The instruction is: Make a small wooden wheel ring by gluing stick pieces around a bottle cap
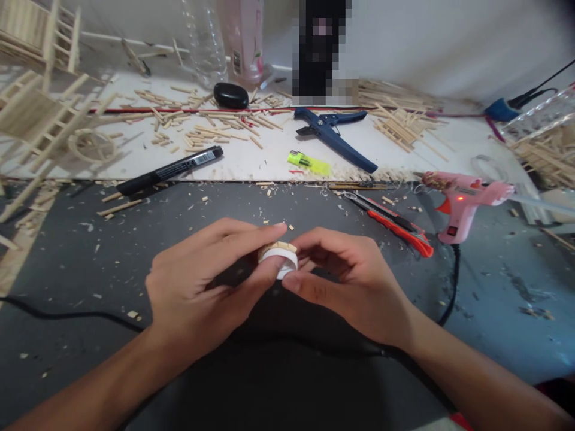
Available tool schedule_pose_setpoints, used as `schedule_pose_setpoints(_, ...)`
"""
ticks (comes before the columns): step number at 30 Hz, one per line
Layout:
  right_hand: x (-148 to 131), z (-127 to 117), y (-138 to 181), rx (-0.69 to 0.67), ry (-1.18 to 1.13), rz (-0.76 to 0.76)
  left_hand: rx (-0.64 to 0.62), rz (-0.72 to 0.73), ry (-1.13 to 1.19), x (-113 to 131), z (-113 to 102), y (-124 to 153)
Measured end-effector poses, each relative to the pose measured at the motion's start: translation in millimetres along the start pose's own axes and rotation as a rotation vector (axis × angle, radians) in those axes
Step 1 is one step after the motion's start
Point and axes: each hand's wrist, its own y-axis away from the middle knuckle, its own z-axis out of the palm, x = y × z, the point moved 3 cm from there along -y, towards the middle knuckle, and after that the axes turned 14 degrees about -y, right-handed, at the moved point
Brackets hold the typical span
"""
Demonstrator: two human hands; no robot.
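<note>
Between my hands, low over the dark tabletop, is a small white ring (281, 263) with short pale wood pieces (279, 246) along its far outer side. My left hand (211, 269) grips it, thumb at the ring's inside and index finger stretched over the wood. From the other side my right hand (345, 269) pinches the ring's right edge between thumb and fingers. Parts of the ring and several fingertips are hidden.
A pink glue gun (467, 200) with a lit orange light lies right, near a red utility knife (399, 230). Farther back are blue cutters (336, 140), a yellow-green lighter (309, 161), a black marker (171, 170) and cut wood sticks (215, 131). Wooden models (40, 120) stand left.
</note>
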Motion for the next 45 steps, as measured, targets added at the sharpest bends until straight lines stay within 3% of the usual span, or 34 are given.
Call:
schedule_pose_setpoints(6, 1.1, 0.0, -1.2, 0.046, 0.007, 0.006, -0.084, -0.046, 0.037, -1.4, 4.5, -1.6)
schedule_pose_setpoints(12, -1.1, -0.9, -6.0, 0.039, 0.094, -0.004, -0.09, -0.038, 0.061, -2.4, 3.4, -1.8)
schedule_pose_setpoints(17, -16.7, -10.2, 7.5, 0.061, 0.342, 0.029, -0.102, -0.052, 0.1, -4.7, 0.8, -3.8)
schedule_pose_setpoints(21, -25.4, -43.0, 48.3, 0.285, 0.656, -0.041, -0.094, -0.099, 0.099, -5.1, 1.3, -5.4)
schedule_pose_setpoints(23, -24.3, -74.3, 72.3, 0.515, 0.739, -0.063, -0.104, -0.164, 0.094, -6.0, 2.6, -5.4)
schedule_pose_setpoints(25, -22.8, -112.9, 93.3, 0.866, 0.761, -0.108, -0.133, -0.221, 0.103, -7.0, 4.1, -5.3)
schedule_pose_setpoints(28, -19.8, -163.8, 100.7, 1.105, 0.808, -0.144, -0.151, -0.258, 0.123, -7.9, 4.6, -5.9)
schedule_pose_setpoints(29, -19.4, -177.9, 96.8, 1.13, 0.821, -0.137, -0.151, -0.261, 0.127, -8.1, 4.5, -6.3)
schedule_pose_setpoints(32, -20.8, -208.5, 72.9, 1.057, 0.84, -0.057, -0.15, -0.259, 0.136, -8.4, 4.0, -7.6)
schedule_pose_setpoints(35, -24.4, -222.4, 48.9, 0.964, 0.894, 0.031, -0.158, -0.265, 0.144, -8.5, 4.3, -8.6)
schedule_pose_setpoints(40, -25.0, -221.3, 40.6, 0.965, 1.035, 0.047, -0.172, -0.28, 0.159, -8.6, 4.7, -9.6)
schedule_pose_setpoints(45, -29.4, -225.4, 50.3, 1.068, 1.09, 0.012, -0.188, -0.311, 0.18, -9.5, 5.0, -8.7)
